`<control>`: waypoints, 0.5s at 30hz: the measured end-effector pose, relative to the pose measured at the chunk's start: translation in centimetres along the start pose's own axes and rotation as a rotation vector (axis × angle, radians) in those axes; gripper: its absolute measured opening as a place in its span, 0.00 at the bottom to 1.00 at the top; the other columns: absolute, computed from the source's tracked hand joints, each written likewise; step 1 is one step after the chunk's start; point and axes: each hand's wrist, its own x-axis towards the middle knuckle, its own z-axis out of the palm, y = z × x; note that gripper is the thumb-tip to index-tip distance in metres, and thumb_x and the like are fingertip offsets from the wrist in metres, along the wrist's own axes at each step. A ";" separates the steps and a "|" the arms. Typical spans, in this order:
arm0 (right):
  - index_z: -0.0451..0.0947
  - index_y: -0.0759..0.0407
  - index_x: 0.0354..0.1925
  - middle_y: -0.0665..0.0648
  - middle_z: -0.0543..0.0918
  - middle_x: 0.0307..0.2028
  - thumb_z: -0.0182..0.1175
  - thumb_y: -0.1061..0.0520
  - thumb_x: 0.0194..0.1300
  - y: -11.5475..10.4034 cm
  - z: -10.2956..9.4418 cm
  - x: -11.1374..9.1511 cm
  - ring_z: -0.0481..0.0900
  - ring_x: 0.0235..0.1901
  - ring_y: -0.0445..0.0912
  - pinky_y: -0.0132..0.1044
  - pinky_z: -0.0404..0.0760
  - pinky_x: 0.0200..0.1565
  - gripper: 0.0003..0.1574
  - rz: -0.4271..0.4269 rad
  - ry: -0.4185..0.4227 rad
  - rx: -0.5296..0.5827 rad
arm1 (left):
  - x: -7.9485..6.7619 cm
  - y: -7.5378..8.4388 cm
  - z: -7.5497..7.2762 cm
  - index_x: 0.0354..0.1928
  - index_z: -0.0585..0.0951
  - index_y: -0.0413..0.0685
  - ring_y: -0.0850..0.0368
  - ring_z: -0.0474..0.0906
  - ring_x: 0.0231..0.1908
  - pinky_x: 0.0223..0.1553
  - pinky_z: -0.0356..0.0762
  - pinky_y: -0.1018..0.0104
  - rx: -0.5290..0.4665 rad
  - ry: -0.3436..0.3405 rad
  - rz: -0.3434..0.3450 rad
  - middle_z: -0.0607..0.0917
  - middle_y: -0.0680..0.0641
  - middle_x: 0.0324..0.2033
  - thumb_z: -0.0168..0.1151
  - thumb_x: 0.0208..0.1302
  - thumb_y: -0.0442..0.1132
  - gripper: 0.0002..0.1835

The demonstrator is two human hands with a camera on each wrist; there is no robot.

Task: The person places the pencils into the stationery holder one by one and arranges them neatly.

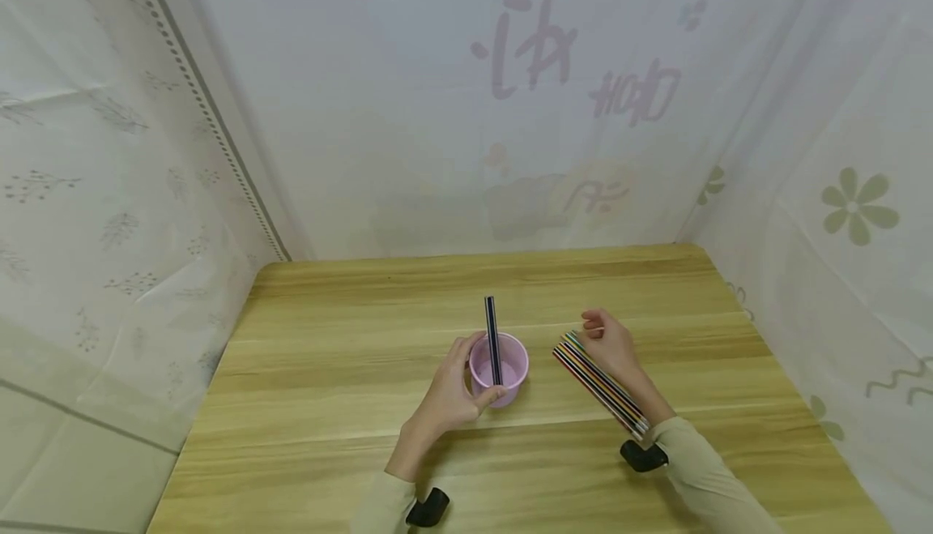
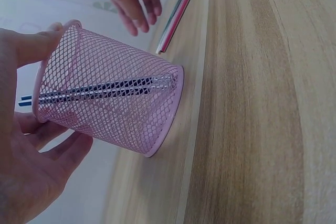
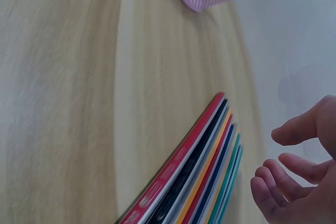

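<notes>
My left hand (image 1: 450,388) grips a pink mesh pencil cup (image 2: 113,85) by its rim, thumb on the near side and fingers round the far side. Inside the cup lean two dark striped pencils (image 1: 492,339), their ends sticking out above the rim. To the right, a row of several coloured pencils (image 1: 601,388) lies side by side on the table, in red, black, yellow, blue and green. My right hand (image 1: 611,348) is over the far end of that row; in the right wrist view its fingers (image 3: 278,182) are loosely bent, apart from the pencils, with nothing between them.
The wood-grain table (image 1: 328,339) carries the cup and the pencils. A pale printed curtain (image 1: 364,113) hangs behind it and along both sides. A black wrist device (image 1: 428,508) sits by the left sleeve, another (image 1: 645,456) by the right sleeve.
</notes>
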 end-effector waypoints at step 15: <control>0.77 0.73 0.51 0.69 0.85 0.42 0.62 0.65 0.60 2.3 -0.6 -0.4 0.83 0.43 0.58 0.51 0.85 0.47 0.21 0.015 -0.067 -0.118 | 0.0 -0.1 0.1 0.75 0.63 0.43 0.46 0.74 0.63 0.67 0.75 0.50 0.015 0.014 0.018 0.75 0.43 0.62 0.78 0.54 0.47 0.49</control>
